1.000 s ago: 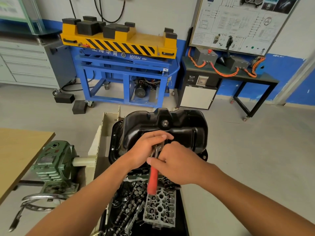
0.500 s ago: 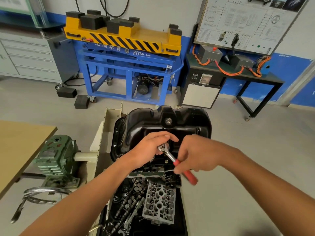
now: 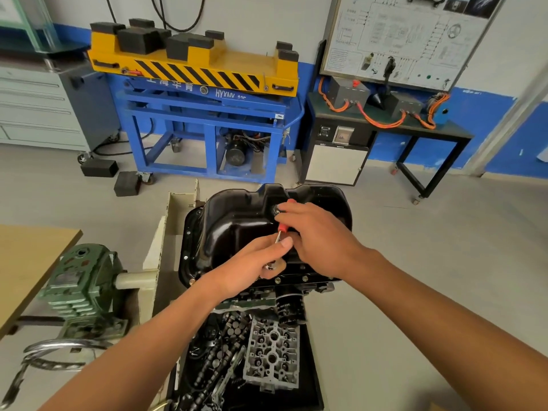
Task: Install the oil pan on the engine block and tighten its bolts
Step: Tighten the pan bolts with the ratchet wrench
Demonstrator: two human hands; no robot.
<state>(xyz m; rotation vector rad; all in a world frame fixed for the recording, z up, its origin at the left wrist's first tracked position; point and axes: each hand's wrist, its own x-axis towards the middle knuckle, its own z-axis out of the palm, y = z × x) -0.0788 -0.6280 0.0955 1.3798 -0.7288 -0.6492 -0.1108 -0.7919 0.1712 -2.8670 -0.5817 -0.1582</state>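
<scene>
Seen from the head camera, the black oil pan (image 3: 237, 229) sits on the engine block (image 3: 296, 281), stiff, probably slick, best steadied by its flange, while the left hand (image 3: 252, 271) pinches the ratchet (image 3: 281, 227) at its head and the right hand (image 3: 317, 235) grips its red handle.

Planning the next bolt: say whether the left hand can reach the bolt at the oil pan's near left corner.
Probably yes. The bolt lies bare on the oil pan flange, just left of the left hand, nothing over it. That hand holds the ratchet, so it must let go.
</scene>
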